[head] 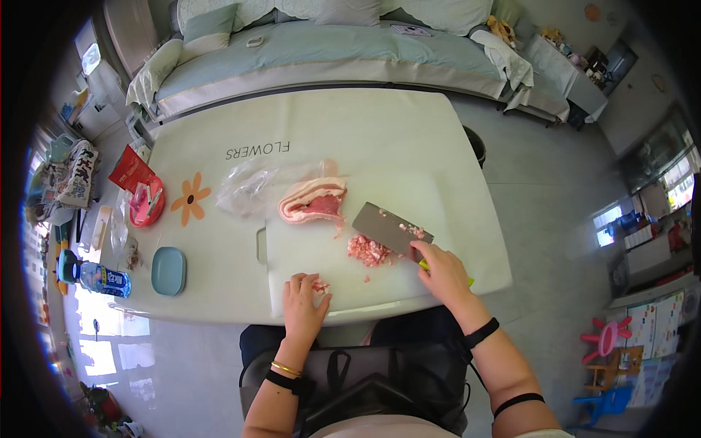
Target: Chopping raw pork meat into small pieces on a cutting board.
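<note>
My right hand [443, 271] grips a cleaver [391, 227] with a bright yellow-green part at its handle. Bits of meat cling to the broad blade, which is tilted over the white cutting board [411, 191]. Beside its lower edge sits a heap of chopped meat [368, 251]. My left hand [303, 300] is at the board's near left, its fingers curved around a few meat bits [320, 286]; whether it grips them I cannot tell. Farther back lies a thick slab of pork belly [314, 202], apart from both hands.
A clear plastic bag [246, 189] lies behind the board. To the left on the table [356, 120] are a blue dish [168, 271], a bottle [104, 278], and a red basket [147, 202] near a red packet [131, 167]. A sofa [339, 52] stands beyond the table.
</note>
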